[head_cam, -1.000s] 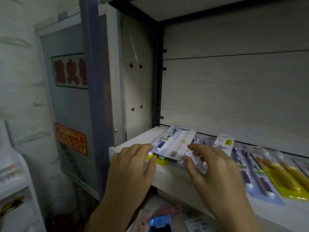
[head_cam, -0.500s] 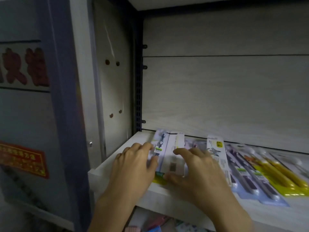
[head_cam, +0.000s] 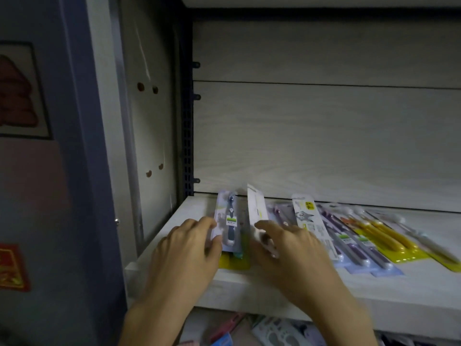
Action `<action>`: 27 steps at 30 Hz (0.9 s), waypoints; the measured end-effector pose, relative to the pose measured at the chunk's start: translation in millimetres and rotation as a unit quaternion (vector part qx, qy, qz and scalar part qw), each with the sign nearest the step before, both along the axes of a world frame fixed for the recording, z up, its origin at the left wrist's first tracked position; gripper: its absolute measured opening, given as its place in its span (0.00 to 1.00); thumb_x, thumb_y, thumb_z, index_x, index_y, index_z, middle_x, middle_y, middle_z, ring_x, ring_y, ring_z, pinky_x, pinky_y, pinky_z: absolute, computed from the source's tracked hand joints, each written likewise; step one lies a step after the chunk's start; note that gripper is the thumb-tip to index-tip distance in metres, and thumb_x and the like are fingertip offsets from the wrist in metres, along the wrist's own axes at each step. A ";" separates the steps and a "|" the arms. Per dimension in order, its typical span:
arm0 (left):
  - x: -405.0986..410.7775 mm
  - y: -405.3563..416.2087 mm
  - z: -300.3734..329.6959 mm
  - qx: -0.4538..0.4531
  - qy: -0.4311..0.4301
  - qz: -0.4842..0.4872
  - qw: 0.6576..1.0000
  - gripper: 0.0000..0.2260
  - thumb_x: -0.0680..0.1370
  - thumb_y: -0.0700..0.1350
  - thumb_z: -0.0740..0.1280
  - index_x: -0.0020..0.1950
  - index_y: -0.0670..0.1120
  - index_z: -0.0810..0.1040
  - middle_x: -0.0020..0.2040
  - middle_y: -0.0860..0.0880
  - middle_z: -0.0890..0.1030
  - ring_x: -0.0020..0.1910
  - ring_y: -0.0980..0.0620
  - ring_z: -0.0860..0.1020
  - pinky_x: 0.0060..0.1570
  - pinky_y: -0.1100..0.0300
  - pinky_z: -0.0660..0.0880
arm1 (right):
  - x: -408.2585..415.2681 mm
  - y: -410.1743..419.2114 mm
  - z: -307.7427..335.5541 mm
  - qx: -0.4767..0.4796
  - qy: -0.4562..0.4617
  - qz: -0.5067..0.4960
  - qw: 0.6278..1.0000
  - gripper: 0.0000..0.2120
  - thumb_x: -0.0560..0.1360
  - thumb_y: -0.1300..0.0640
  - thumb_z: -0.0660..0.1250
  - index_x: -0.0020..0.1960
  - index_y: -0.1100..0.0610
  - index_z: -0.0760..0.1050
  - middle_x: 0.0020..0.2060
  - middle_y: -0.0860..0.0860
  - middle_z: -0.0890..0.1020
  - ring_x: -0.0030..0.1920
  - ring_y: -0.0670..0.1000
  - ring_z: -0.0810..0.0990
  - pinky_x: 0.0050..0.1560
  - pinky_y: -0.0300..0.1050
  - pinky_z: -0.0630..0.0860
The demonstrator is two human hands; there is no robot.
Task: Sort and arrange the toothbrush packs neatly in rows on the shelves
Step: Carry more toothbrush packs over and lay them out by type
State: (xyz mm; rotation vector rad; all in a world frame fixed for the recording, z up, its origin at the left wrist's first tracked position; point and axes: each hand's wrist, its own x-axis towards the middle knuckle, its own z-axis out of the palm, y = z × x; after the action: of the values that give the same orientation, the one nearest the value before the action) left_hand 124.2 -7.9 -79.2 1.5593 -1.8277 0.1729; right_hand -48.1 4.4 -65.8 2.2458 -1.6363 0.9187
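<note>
A pale wooden shelf [head_cam: 249,283] carries a row of flat toothbrush packs. At its left end my left hand [head_cam: 184,250] pinches the edge of a pack with a dark blue toothbrush [head_cam: 228,221], which lies on top of a yellow pack [head_cam: 234,263]. Just to the right, my right hand [head_cam: 291,248] holds a white pack [head_cam: 257,208] tilted up on its edge. Beside it lie a white cartoon-cat pack [head_cam: 308,217], purple-brush packs [head_cam: 359,245] and yellow packs [head_cam: 384,236].
The shelf's side panel [head_cam: 149,146] and a dark perforated upright [head_cam: 187,146] close off the left; a wood-grain back wall [head_cam: 324,146] stands behind. More packs [head_cam: 274,330] lie jumbled on the shelf below. A blue-grey door frame [head_cam: 82,171] stands at left.
The view has moved closer and to the right. My right hand has lifted the white pack off the stack and tipped it on edge, apart from the blue-brush pack under my left hand.
</note>
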 end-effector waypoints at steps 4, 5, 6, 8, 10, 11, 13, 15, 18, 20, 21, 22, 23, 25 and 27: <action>-1.4 -2.0 -1.9 0.001 0.011 -0.008 1.000 0.14 0.79 0.56 0.59 0.63 0.57 0.71 0.57 0.56 0.77 0.54 0.54 0.75 0.45 0.62 0.71 | -4.4 2.3 -4.0 0.004 -0.045 -0.017 0.999 0.15 0.79 0.54 0.55 0.65 0.52 0.68 0.39 0.52 0.80 0.40 0.56 0.78 0.38 0.50 0.72; -2.1 -3.1 -2.5 0.004 0.011 -0.010 1.000 0.14 0.78 0.56 0.59 0.63 0.56 0.71 0.57 0.55 0.77 0.54 0.53 0.76 0.47 0.60 0.72 | -6.3 0.8 -4.8 0.008 -0.065 -0.024 0.998 0.15 0.79 0.56 0.56 0.65 0.53 0.69 0.35 0.52 0.78 0.36 0.55 0.76 0.36 0.51 0.72; -3.4 -4.2 -2.9 0.007 0.012 -0.012 1.000 0.14 0.78 0.57 0.59 0.63 0.56 0.71 0.57 0.54 0.78 0.54 0.53 0.76 0.47 0.58 0.73 | -8.7 -0.9 -5.5 0.011 -0.088 -0.036 0.995 0.16 0.78 0.59 0.58 0.65 0.54 0.70 0.32 0.52 0.77 0.33 0.55 0.75 0.35 0.51 0.71; -7.6 -7.3 -3.1 0.013 0.014 -0.012 1.000 0.15 0.78 0.58 0.58 0.63 0.57 0.70 0.57 0.53 0.78 0.54 0.52 0.76 0.46 0.60 0.72 | -15.0 -2.4 -5.7 0.000 -0.157 -0.072 0.985 0.18 0.76 0.62 0.60 0.65 0.56 0.73 0.30 0.55 0.78 0.31 0.56 0.74 0.34 0.50 0.67; -13.1 -10.8 -2.0 0.020 0.008 -0.001 1.000 0.16 0.78 0.60 0.56 0.64 0.58 0.69 0.56 0.53 0.77 0.54 0.52 0.76 0.45 0.60 0.71 | -22.5 -1.9 -5.9 -0.020 -0.237 -0.095 0.967 0.15 0.76 0.63 0.60 0.61 0.58 0.77 0.29 0.57 0.80 0.31 0.57 0.77 0.35 0.51 0.70; -15.7 -12.5 -1.3 0.023 0.002 0.005 1.000 0.17 0.78 0.62 0.56 0.63 0.58 0.69 0.55 0.53 0.78 0.53 0.52 0.76 0.45 0.58 0.72 | -25.5 -1.1 -5.2 -0.020 -0.270 -0.099 0.958 0.14 0.75 0.63 0.60 0.58 0.58 0.78 0.28 0.56 0.80 0.30 0.57 0.79 0.35 0.51 0.74; -19.7 -15.5 0.0 0.036 -0.005 0.015 0.999 0.18 0.77 0.64 0.54 0.62 0.57 0.69 0.54 0.52 0.78 0.52 0.50 0.76 0.45 0.57 0.74 | -31.1 -0.8 -3.6 -0.011 -0.323 -0.098 0.941 0.14 0.76 0.62 0.59 0.58 0.59 0.79 0.27 0.53 0.80 0.29 0.50 0.80 0.34 0.45 0.76; -22.9 -17.8 0.9 0.050 -0.011 0.025 0.998 0.19 0.76 0.66 0.53 0.60 0.57 0.69 0.52 0.51 0.79 0.51 0.49 0.77 0.45 0.56 0.75 | -37.3 -2.0 -2.2 -0.004 -0.388 -0.089 0.917 0.16 0.76 0.63 0.59 0.61 0.59 0.77 0.28 0.50 0.80 0.26 0.43 0.80 0.26 0.31 0.72; -30.1 -20.6 2.5 0.056 -0.023 0.041 0.997 0.20 0.75 0.67 0.54 0.59 0.56 0.69 0.51 0.51 0.79 0.52 0.49 0.77 0.42 0.57 0.72 | -45.9 -4.8 -3.2 -0.002 -0.453 -0.075 0.889 0.15 0.76 0.64 0.60 0.59 0.59 0.78 0.30 0.44 0.81 0.27 0.43 0.81 0.32 0.45 0.81; -35.3 -22.8 3.5 0.059 -0.033 0.055 0.996 0.21 0.75 0.67 0.55 0.58 0.55 0.68 0.52 0.50 0.79 0.53 0.48 0.77 0.42 0.57 0.70 | -49.1 -6.4 -4.6 -0.002 -0.483 -0.060 0.874 0.15 0.75 0.66 0.60 0.57 0.57 0.79 0.30 0.41 0.81 0.28 0.45 0.82 0.35 0.54 0.82; -37.5 -23.9 3.8 0.061 -0.035 0.061 0.996 0.20 0.75 0.67 0.56 0.58 0.55 0.68 0.52 0.50 0.79 0.53 0.48 0.77 0.43 0.57 0.70 | -50.9 -7.2 -5.5 0.000 -0.496 -0.053 0.867 0.15 0.76 0.66 0.60 0.58 0.57 0.79 0.31 0.40 0.81 0.30 0.46 0.82 0.35 0.56 0.82; -39.1 -25.0 4.0 0.063 -0.034 0.066 0.995 0.20 0.75 0.66 0.57 0.58 0.54 0.69 0.52 0.50 0.79 0.54 0.48 0.76 0.43 0.57 0.70 | -52.9 -7.5 -5.8 0.004 -0.508 -0.049 0.860 0.15 0.76 0.66 0.60 0.58 0.57 0.79 0.35 0.41 0.82 0.31 0.46 0.83 0.35 0.56 0.82; -40.5 -26.1 4.0 0.064 -0.031 0.071 0.995 0.20 0.75 0.65 0.58 0.58 0.54 0.69 0.52 0.50 0.79 0.54 0.48 0.76 0.43 0.57 0.70 | -55.2 -7.7 -6.3 0.013 -0.522 -0.044 0.852 0.15 0.76 0.66 0.60 0.58 0.57 0.79 0.38 0.43 0.82 0.32 0.46 0.83 0.35 0.56 0.82; -43.4 -27.5 4.8 0.061 -0.018 0.083 0.995 0.19 0.75 0.62 0.60 0.59 0.52 0.70 0.53 0.48 0.78 0.54 0.47 0.76 0.45 0.57 0.72 | -59.7 -8.6 -7.1 0.032 -0.558 -0.026 0.829 0.14 0.77 0.67 0.60 0.57 0.55 0.78 0.42 0.49 0.83 0.32 0.49 0.84 0.36 0.57 0.82; -46.6 -27.7 6.9 0.048 0.003 0.093 0.994 0.17 0.76 0.59 0.61 0.59 0.50 0.70 0.53 0.46 0.77 0.54 0.45 0.76 0.44 0.56 0.71 | -61.6 -7.8 -6.5 0.037 -0.598 -0.009 0.800 0.13 0.77 0.68 0.60 0.55 0.55 0.78 0.41 0.53 0.83 0.32 0.51 0.84 0.36 0.57 0.82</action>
State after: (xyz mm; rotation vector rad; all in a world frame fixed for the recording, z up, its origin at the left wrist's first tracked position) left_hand 77.6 -35.6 -72.3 1.7965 -1.7077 0.1685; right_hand -109.7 -3.4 -72.2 1.6225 -2.0262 2.6274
